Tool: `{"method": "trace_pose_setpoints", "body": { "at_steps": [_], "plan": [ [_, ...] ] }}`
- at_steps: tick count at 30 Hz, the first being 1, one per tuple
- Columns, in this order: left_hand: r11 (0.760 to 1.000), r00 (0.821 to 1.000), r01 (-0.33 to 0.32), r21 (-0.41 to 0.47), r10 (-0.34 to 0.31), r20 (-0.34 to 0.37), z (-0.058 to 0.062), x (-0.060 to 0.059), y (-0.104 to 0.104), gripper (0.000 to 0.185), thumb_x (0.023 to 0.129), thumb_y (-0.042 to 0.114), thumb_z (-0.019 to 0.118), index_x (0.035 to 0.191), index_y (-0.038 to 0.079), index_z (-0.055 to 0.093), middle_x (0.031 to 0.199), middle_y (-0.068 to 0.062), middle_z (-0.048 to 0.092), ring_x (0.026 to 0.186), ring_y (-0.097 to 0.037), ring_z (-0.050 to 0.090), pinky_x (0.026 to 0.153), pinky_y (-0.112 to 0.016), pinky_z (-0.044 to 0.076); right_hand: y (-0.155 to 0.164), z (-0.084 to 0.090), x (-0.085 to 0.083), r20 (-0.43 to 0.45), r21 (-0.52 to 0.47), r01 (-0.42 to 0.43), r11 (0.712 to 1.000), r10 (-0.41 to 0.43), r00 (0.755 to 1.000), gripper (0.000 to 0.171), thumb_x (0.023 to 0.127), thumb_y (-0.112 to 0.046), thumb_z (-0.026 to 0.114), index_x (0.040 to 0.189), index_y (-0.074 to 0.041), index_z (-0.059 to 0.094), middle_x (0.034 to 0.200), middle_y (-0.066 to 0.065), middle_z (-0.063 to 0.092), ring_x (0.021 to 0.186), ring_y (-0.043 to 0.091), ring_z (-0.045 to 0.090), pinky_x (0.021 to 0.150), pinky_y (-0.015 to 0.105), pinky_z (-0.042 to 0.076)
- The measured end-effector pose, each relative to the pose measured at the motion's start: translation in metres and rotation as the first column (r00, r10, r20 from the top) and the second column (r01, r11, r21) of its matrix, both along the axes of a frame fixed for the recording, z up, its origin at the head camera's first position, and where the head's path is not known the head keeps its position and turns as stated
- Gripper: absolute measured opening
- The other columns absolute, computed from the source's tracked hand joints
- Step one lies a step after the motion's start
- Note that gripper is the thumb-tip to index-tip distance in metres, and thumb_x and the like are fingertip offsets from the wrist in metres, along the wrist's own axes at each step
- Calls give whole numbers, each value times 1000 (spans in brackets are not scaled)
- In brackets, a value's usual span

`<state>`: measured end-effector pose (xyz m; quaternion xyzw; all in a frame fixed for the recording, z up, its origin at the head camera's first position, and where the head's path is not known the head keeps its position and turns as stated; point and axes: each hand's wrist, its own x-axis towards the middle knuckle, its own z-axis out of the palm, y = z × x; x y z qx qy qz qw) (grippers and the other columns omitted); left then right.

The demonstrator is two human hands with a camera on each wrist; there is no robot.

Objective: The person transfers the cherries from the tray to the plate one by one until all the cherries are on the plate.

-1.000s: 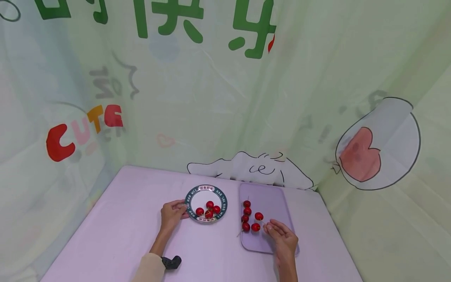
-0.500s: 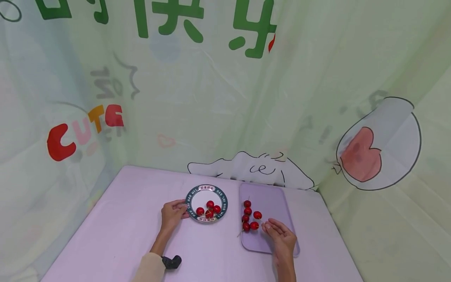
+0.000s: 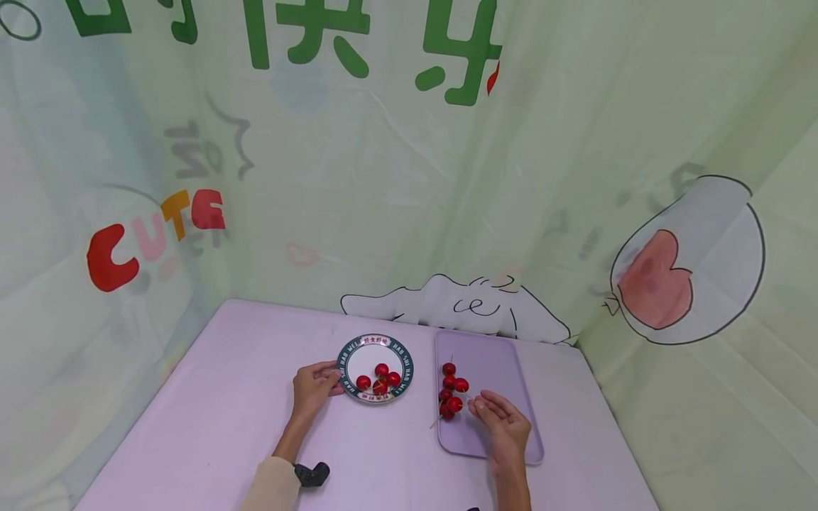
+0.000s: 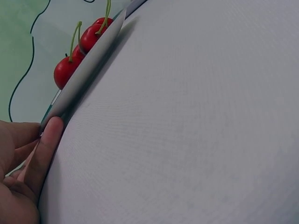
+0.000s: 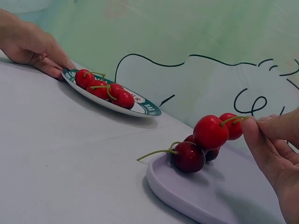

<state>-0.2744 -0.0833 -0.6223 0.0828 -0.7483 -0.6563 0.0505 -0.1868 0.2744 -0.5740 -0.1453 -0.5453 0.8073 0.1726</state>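
Low, right of the head view's middle, our right fingers pinch two cherries by their stems over the tray. Our left fingers pinch the plate by its rim. Cherries should be light, slippery and squashy: hold stems.

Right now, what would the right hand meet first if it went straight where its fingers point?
Beyond the bright red cherries the right hand holds, probably the dark red cherries on the purple tray; height is unclear, so it might pass above.
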Motion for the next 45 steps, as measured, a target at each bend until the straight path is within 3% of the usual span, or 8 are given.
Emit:
{"method": "trace_pose_setpoints", "body": {
  "at_steps": [10,25,45],
  "plan": [
    [1000,1000,3,2,-3,-6,-1,0,0,30,103,2,72,132,-8,72,95,-23,79,73,-20,80,66,-24,69,-7,0,-2,-60,-4,-29,1000,28,998,21,94,18,72,115,17,73,87,5,82,78,16,84,77,30,71],
    [1000,1000,-10,-9,10,6,-4,-2,1,31,103,4,73,133,-4,74,96,-21,79,71,-14,79,65,-19,66,-21,8,-3,-121,20,-83,996,85,989,24,94,18,72,118,22,70,89,7,82,83,19,84,82,33,71],
    [1000,1000,-3,-11,3,1,-2,1,0,31,104,3,72,133,-6,73,95,-21,78,73,-19,80,67,-23,68,-29,7,-13,-42,12,-85,996,85,995,33,95,14,74,125,23,65,91,6,82,84,17,84,83,29,71]
  ]
}}
